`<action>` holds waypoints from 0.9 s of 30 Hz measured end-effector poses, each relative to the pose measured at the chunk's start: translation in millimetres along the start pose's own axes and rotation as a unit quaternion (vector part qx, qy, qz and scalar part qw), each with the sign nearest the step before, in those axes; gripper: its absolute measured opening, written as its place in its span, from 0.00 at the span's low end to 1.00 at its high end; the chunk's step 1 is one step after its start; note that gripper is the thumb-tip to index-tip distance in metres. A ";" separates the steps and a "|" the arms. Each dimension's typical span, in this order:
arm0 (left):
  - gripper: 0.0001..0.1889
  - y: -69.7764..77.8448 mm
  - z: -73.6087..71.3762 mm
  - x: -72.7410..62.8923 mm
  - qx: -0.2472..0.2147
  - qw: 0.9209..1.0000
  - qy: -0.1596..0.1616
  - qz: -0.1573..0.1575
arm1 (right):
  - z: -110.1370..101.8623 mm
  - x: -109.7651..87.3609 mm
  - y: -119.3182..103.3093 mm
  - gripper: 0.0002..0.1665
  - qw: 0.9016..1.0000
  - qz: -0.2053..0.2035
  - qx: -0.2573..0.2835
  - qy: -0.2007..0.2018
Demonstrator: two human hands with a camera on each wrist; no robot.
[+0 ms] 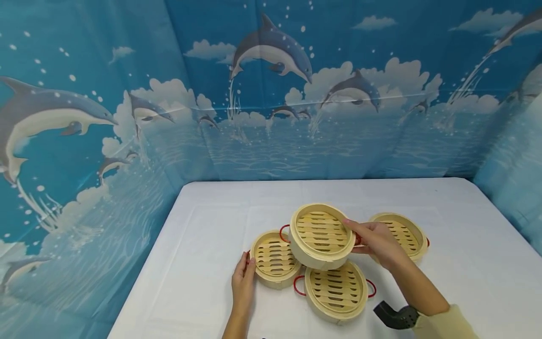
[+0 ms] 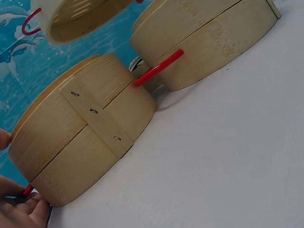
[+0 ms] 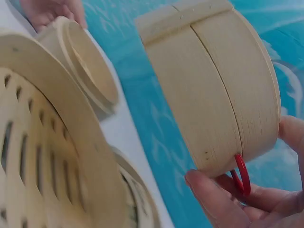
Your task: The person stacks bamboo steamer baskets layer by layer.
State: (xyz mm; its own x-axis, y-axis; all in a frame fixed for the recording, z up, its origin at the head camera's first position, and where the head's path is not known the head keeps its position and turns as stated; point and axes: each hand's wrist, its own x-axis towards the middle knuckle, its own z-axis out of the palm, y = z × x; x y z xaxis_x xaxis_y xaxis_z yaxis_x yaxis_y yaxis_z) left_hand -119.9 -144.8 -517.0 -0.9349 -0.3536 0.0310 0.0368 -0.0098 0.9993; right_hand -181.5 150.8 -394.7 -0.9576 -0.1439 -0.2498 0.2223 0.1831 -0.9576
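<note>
My right hand grips a round bamboo steamer basket by its side near a red handle, with thumb on the rim. The basket is raised and tilted, over the gap between the others, its slatted inside showing in the head view. My left hand holds the left steamer basket on the table at its left side, fingers low by the red handle and a fingertip at the rim. A front steamer basket with two red handles sits on the table below the raised one.
Another steamer basket stands at the back right, partly behind my right forearm. All rest on a white-covered table. A blue dolphin-print curtain hangs behind and along the sides. A black wrist device sits at my right sleeve.
</note>
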 end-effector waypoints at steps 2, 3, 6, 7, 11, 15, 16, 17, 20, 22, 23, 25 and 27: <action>0.30 0.0 0.0 0.3 0.001 1.000 0.002 0.001 | 10.4 4.8 0.0 0.32 1.000 -0.003 0.007 -0.006; 0.30 -0.1 -0.1 0.7 0.002 1.000 0.002 0.002 | 15.0 6.7 0.1 0.31 1.000 -0.004 0.008 -0.009; 0.30 -1.0 -0.7 1.6 0.005 1.000 0.000 0.005 | 26.9 12.2 0.9 0.30 1.000 -0.005 0.008 -0.012; 0.30 -1.4 -0.9 1.9 0.008 1.000 0.000 0.004 | 30.3 13.8 1.5 0.30 1.000 -0.006 0.009 -0.013; 0.29 -3.5 -1.7 2.3 0.022 1.000 0.002 0.011 | 42.6 19.6 5.0 0.33 1.000 0.000 0.010 -0.016; 0.28 -3.5 -1.7 1.9 0.019 1.000 0.003 0.016 | 53.1 23.9 9.8 0.32 1.000 0.005 0.011 -0.024; 0.28 -3.2 -1.6 1.8 0.017 1.000 0.001 0.018 | 55.4 24.5 10.6 0.32 1.000 0.006 0.015 -0.026; 0.28 -3.0 -1.6 1.8 0.011 1.000 -0.001 0.017 | 57.8 25.4 11.6 0.31 0.999 0.007 0.019 -0.028; 0.29 -2.3 -1.7 1.7 -0.012 1.000 -0.010 0.014 | 64.1 27.0 13.8 0.31 0.999 0.004 0.021 -0.026; 0.30 -2.4 -1.8 1.9 -0.022 1.000 -0.011 0.013 | 68.3 27.0 13.8 0.31 1.000 -0.001 0.012 -0.016; 0.29 -2.6 -1.9 2.1 -0.028 0.999 -0.010 0.012 | 70.3 27.1 13.9 0.31 1.000 -0.003 0.004 -0.010; 0.29 -3.4 -2.0 2.2 -0.031 0.999 -0.009 0.013 | 73.9 27.1 14.2 0.31 1.000 -0.008 -0.018 -0.001; 0.29 -3.6 -1.8 2.3 -0.032 0.999 -0.007 0.013 | 77.4 27.3 15.2 0.30 1.000 -0.009 -0.025 0.002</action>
State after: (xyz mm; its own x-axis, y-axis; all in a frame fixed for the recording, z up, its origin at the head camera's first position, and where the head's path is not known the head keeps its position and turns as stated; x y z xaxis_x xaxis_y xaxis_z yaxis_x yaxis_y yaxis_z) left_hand -121.6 -147.3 -520.5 -0.9385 -0.3406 0.0576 0.0834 -0.0615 0.9946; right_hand -190.0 74.5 -427.2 -0.9622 -0.1433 -0.2314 0.1952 0.2289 -0.9537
